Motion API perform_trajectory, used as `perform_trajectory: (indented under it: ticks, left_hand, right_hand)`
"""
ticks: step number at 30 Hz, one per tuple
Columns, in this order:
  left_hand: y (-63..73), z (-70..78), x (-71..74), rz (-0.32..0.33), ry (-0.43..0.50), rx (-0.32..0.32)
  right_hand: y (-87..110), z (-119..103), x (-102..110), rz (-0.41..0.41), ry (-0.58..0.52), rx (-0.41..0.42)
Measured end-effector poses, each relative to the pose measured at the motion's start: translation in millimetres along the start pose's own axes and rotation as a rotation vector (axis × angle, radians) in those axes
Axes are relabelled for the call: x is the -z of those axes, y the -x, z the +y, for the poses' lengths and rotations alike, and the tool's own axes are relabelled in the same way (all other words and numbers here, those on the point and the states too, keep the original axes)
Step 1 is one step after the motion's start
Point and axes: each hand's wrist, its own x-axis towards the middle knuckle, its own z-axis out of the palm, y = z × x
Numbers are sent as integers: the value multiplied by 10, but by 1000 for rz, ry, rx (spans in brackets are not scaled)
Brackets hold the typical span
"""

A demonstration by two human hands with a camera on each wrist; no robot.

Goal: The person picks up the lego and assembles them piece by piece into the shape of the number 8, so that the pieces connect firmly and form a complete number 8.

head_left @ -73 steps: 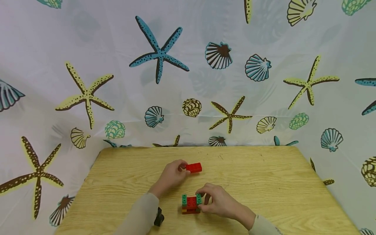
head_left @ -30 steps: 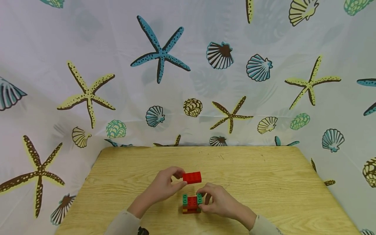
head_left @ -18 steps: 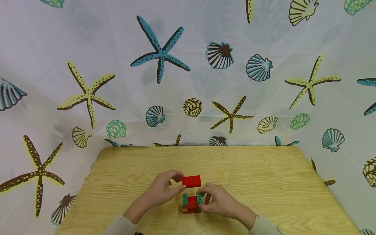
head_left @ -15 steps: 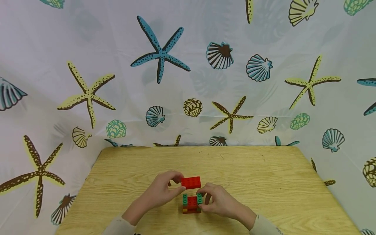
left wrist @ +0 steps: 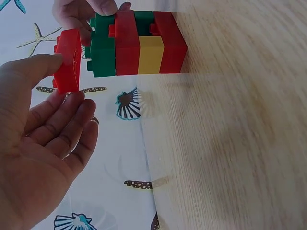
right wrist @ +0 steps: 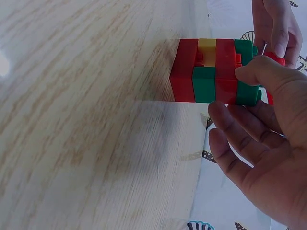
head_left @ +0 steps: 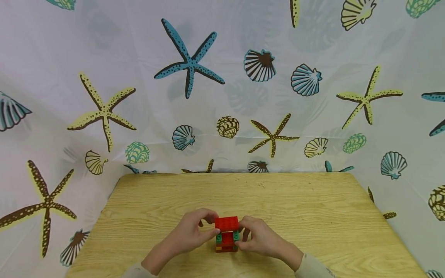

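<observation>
Between its thumb and fingers my left hand [head_left: 194, 231] pinches a red toy building brick [head_left: 226, 223] with studs on top. That brick [left wrist: 71, 60] hangs just above a small stack of bricks [head_left: 227, 244], with a gap between them in the left wrist view. The stack [right wrist: 226, 72] stands on the table in layers of red, yellow and green, its top green bricks [left wrist: 103, 50] showing bare studs. My right hand [head_left: 259, 238] grips the stack's right side, thumb on the near face and fingers behind.
The wooden table [head_left: 306, 208] stretches out around the stack. A white curtain [head_left: 222, 85] printed with starfish and shells closes off the back and both sides.
My left hand has brought the red brick from farther back on the table toward me, to over the stack. The right hand has kept its grip on the stack throughout.
</observation>
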Motion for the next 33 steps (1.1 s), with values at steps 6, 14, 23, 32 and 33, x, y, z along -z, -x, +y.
perform_trajectory:
  ticks: [6,14,23,32,33]
  left_hand:
    - [50,-6,-15,4,-10,7]
    - [108,-7,-36,-10,11,4]
    - [124,22,-89,-17,0,-45]
    - [105,11,-92,-29,-26,-34]
    - [101,13,-90,-33,-23,-28]
  right_hand:
    - [-6,-8,7,-3,-5,0]
    - [1,1,4,-4,-17,8]
    - [-5,-7,-11,7,-22,-6]
    - [-8,3,-7,2,-26,-8]
    - [-8,4,-6,1,-26,-8]
